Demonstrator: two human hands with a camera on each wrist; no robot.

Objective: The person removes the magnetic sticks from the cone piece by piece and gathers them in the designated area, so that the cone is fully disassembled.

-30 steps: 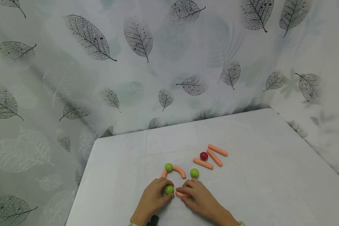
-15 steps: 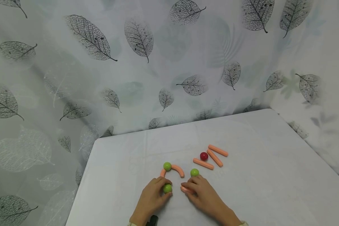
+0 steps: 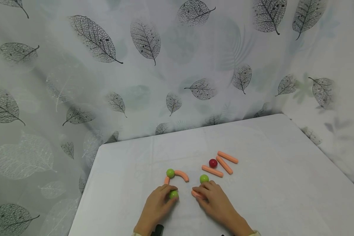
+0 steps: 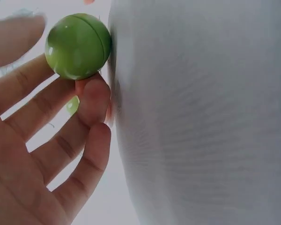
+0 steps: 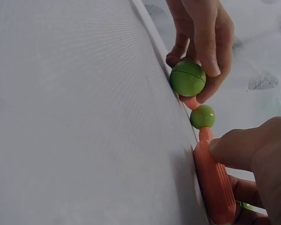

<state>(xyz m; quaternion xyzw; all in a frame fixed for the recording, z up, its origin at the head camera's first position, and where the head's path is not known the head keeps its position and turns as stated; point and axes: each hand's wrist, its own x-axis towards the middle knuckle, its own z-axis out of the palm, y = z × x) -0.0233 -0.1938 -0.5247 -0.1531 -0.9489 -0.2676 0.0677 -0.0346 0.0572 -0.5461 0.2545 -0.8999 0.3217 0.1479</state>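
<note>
In the head view, my left hand (image 3: 159, 203) holds a green ball (image 3: 173, 194) between thumb and fingers; the left wrist view shows this glossy ball (image 4: 78, 46) with a seam line. Beyond it an orange stick (image 3: 167, 180), partly covered by the fingers, leads to a second green ball (image 3: 170, 173), from which a curved orange stick (image 3: 182, 175) extends right. My right hand (image 3: 213, 200) pinches a separate orange stick (image 3: 196, 194); in the right wrist view this ridged stick (image 5: 214, 183) lies under the thumb. A loose green ball (image 3: 204, 178) sits just past the right fingers.
Further back on the white table (image 3: 268, 170) lie a red ball (image 3: 213, 163) and three straight orange sticks, the nearest one (image 3: 212, 171) beside the ball. A dark object (image 3: 157, 230) shows by the left wrist. Leaf-patterned cloth (image 3: 147, 85) hangs behind the table.
My left hand has shifted slightly left and away from me, and the joined balls and sticks moved with it. My right hand has drawn its stick right and away, widening the gap.
</note>
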